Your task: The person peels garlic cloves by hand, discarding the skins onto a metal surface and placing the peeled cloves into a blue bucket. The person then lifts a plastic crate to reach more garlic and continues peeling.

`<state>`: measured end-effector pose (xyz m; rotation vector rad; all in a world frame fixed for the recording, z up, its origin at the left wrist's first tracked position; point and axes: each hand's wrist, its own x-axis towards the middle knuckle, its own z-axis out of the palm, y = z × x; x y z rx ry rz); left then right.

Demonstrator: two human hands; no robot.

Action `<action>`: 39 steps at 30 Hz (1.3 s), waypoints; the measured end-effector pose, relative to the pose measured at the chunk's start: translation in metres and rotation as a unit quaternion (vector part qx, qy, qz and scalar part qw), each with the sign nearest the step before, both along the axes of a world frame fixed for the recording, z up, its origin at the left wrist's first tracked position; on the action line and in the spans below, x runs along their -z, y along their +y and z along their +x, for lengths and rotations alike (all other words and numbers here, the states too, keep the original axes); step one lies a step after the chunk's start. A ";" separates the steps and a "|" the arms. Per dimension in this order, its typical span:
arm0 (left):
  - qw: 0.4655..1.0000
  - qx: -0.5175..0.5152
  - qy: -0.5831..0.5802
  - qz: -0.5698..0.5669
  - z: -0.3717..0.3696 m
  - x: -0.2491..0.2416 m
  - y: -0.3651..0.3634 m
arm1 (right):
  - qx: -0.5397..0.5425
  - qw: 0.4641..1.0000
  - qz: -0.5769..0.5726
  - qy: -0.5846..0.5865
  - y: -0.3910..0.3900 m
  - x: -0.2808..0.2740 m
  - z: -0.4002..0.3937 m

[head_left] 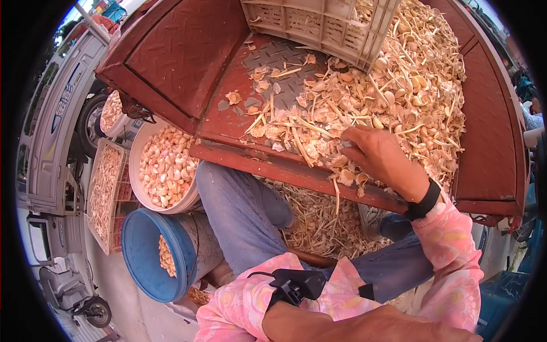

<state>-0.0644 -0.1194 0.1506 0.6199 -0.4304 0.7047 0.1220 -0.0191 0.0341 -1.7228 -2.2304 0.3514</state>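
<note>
My right hand [387,159], with a black band at the wrist, reaches over the front edge of a red metal truck bed. Its fingers are curled together low over garlic skins and stalks; what they hold, if anything, I cannot make out. A heap of garlic cloves, husks and dry stems [419,85] lies just beyond it. My left forearm crosses the bottom of the view toward the right. Only part of my left hand [450,332] shows at the lower edge, and its fingers are hidden.
A beige plastic crate [319,28] stands tilted on the heap. At left are a white bucket [137,171] of garlic cloves, a blue bucket [134,268] with some cloves inside, and a crate [105,239]. Husks and stems [325,219] cover the ground between my legs.
</note>
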 end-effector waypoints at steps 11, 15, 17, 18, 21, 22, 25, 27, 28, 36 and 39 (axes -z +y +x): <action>0.984 -0.113 0.136 0.025 -0.029 0.027 0.032 | -0.017 1.000 -0.002 0.003 -0.027 -0.023 -0.017; 0.682 -0.609 0.405 -0.015 -0.116 0.055 0.126 | -0.041 0.997 -0.018 0.061 -0.032 -0.004 -0.004; 0.507 -0.655 0.558 0.043 -0.181 0.103 0.180 | -0.058 0.989 0.046 0.127 -0.028 0.010 0.010; 0.408 -0.666 0.609 0.142 -0.225 0.150 0.208 | -0.021 0.969 -0.014 0.247 -0.028 0.017 0.017; 0.156 -0.662 0.648 0.344 -0.236 0.176 0.214 | 0.052 0.832 -0.157 0.530 -0.027 0.022 0.034; 0.083 -0.653 0.642 0.393 -0.223 0.169 0.206 | 0.055 0.817 -0.161 0.552 -0.029 0.017 0.036; 0.538 -0.600 0.566 0.175 -0.114 0.114 0.153 | 0.045 0.762 -0.187 0.618 -0.033 0.009 0.040; 0.706 -0.428 0.547 0.143 -0.048 0.099 0.120 | 0.001 0.752 -0.182 0.633 -0.034 0.011 0.037; 0.776 -0.343 0.514 0.124 -0.020 0.110 0.113 | -0.022 0.745 -0.176 0.643 -0.034 0.012 0.035; 0.894 -0.205 0.390 -0.079 0.038 0.149 0.102 | -0.035 0.860 -0.070 0.505 -0.041 -0.004 0.021; 0.911 -0.177 0.336 -0.161 0.039 0.160 0.106 | -0.111 0.942 0.122 0.291 -0.042 -0.014 0.012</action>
